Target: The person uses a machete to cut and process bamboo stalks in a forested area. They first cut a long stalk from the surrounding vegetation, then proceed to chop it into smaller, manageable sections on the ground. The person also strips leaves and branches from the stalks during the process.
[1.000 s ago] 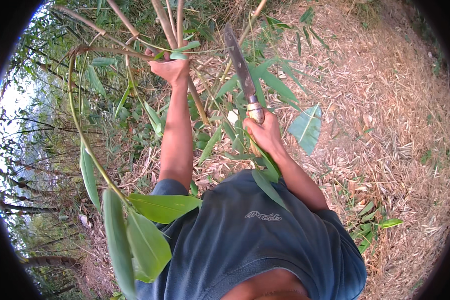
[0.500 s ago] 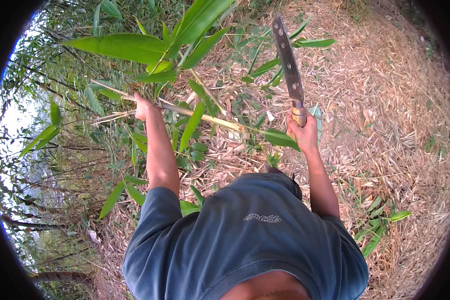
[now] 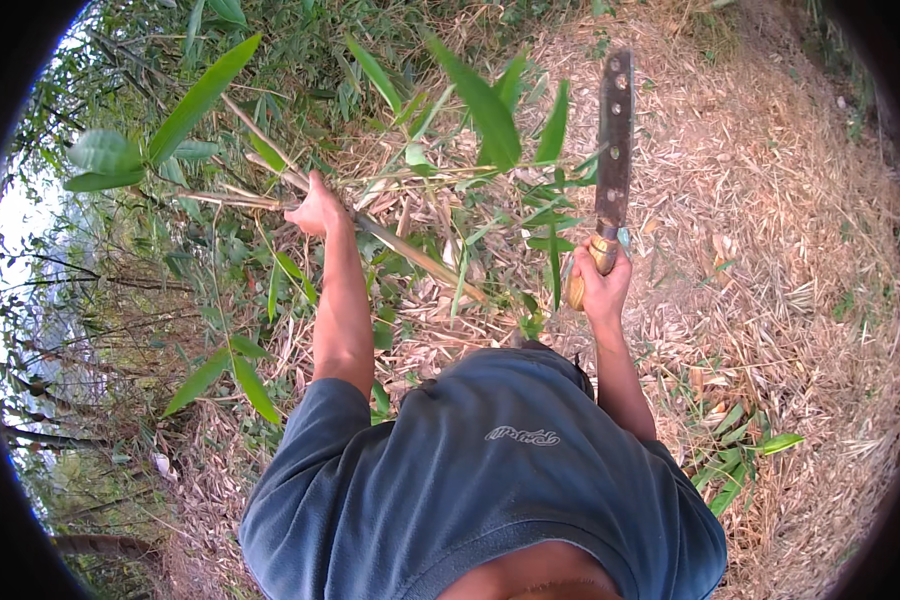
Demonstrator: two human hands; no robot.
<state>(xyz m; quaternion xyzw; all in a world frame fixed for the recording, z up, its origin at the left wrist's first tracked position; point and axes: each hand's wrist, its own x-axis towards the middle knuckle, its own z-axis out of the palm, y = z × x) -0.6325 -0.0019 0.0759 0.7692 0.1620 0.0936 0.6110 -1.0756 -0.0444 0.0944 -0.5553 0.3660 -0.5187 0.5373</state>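
Note:
My left hand point(image 3: 320, 208) is closed around a leafy bamboo branch point(image 3: 420, 258), held out at the left. Its thicker pale end slants down to the right, in front of my body, while thin side stems stick out past my fist to the upper left. Long green leaves point(image 3: 485, 108) spread from it. In my right hand point(image 3: 606, 290) is a machete point(image 3: 615, 140), gripped by its wooden handle. The dark blade has a row of holes and points away from me, nearly upright in view. Blade and branch are apart, with some leaves close to the handle.
Dry fallen bamboo leaves point(image 3: 770, 240) cover the ground. Dense green brush and thin stems point(image 3: 110, 290) stand along the left side. A low leafy sprout point(image 3: 735, 455) grows at the right, beside my right elbow.
My left hand has moved slightly right with the branch, whose leaves have swung and whose cut end tilts lower. The machete has turned more upright and shifted a little right.

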